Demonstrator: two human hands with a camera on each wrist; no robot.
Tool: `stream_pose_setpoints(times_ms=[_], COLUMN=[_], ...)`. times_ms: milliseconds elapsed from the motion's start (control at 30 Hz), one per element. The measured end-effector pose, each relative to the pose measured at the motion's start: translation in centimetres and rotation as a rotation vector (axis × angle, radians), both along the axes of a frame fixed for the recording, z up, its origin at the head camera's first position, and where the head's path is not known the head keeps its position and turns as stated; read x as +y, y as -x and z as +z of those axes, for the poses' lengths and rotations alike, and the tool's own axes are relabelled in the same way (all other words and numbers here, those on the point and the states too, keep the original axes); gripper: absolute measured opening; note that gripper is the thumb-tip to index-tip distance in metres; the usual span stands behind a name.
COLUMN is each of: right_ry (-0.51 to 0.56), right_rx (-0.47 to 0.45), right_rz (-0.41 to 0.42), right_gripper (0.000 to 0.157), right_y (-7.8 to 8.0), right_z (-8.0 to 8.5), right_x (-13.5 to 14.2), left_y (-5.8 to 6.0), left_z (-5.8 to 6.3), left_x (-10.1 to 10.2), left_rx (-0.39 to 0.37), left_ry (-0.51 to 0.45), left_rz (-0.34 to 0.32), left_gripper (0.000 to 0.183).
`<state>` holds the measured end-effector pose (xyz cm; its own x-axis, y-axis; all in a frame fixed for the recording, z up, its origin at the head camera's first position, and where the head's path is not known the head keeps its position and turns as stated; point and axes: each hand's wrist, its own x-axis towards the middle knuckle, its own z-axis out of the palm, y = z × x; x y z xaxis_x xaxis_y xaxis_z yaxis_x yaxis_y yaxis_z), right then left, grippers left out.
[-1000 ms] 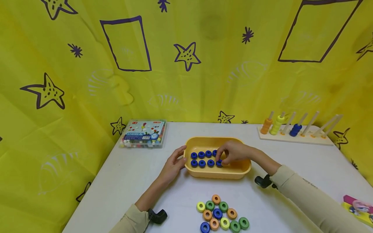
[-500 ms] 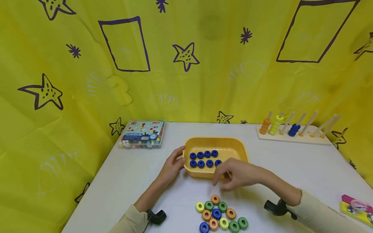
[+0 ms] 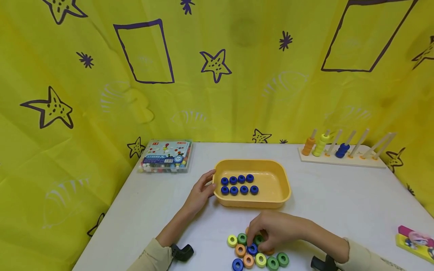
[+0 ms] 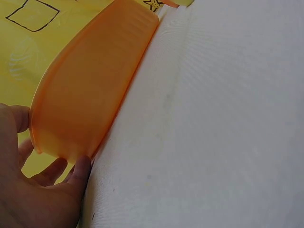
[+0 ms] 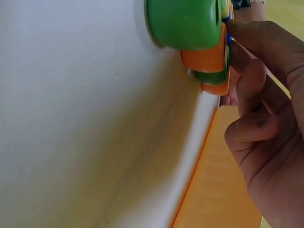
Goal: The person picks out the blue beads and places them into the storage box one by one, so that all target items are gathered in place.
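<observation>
My left hand (image 3: 200,194) holds the left end of a yellow plastic tub (image 3: 271,203), its fingers and thumb against the end wall (image 4: 85,90). Inside the tub, small blue rings (image 3: 234,191) lie in two rows on the left side. In front of the tub my right hand (image 3: 278,229) reaches down into a cluster of coloured rings; its thumb and forefinger pinch a blue ring (image 3: 252,249) on the table. Around it lie orange (image 3: 240,250), green (image 3: 283,259) and yellow rings (image 3: 260,259). In the right wrist view, a green ring (image 5: 185,21) hides much of the cluster.
A clear box of small coloured parts (image 3: 165,156) stands at the back left. At the back right is a wooden peg board (image 3: 342,161) with orange, yellow and blue rings on some pegs. A pink and yellow item (image 3: 415,242) lies at the right edge.
My right hand has left a blue ring in the tub's front row, moved back toward me, and come down onto the blue ring in the cluster. My left hand stays at the tub.
</observation>
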<state>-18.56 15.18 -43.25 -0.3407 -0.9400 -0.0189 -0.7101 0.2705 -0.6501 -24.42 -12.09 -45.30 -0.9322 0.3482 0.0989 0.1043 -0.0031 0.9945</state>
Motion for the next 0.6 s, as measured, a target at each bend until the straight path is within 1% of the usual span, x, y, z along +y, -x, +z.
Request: stream_pose_setpoints(times_ms=[100, 167, 267, 467, 533, 600], right_ry=[0.010, 0.016, 0.022, 0.027, 0.025, 0.025], right_rx=[0.009, 0.007, 0.002, -0.011, -0.020, -0.034], right_rz=[0.010, 0.014, 0.018, 0.006, -0.009, -0.031], right_gripper=[0.022, 0.022, 0.021, 0.019, 0.019, 0.018], right_y=[-0.2, -0.3, -0.4, -0.6, -0.6, -0.5], right_z=[0.0, 0.0, 0.0, -0.2, 0.0, 0.6], right_x=[-0.2, -0.3, -0.4, -0.4, -0.4, -0.3], left_y=[0.4, 0.7, 0.9, 0.9, 0.9, 0.9], left_z=[-0.7, -1.4, -1.9, -2.1, -2.1, -2.1], left_x=[0.0, -0.1, -0.1, 0.0, 0.0, 0.0], left_rx=[-0.007, -0.015, -0.012, 0.008, 0.007, 0.002], left_ry=[0.008, 0.011, 0.027, 0.026, 0.024, 0.024], left_rz=[0.017, 0.028, 0.044, 0.051, 0.051, 0.050], left_gripper=[0.048, 0.048, 0.047, 0.045, 0.045, 0.046])
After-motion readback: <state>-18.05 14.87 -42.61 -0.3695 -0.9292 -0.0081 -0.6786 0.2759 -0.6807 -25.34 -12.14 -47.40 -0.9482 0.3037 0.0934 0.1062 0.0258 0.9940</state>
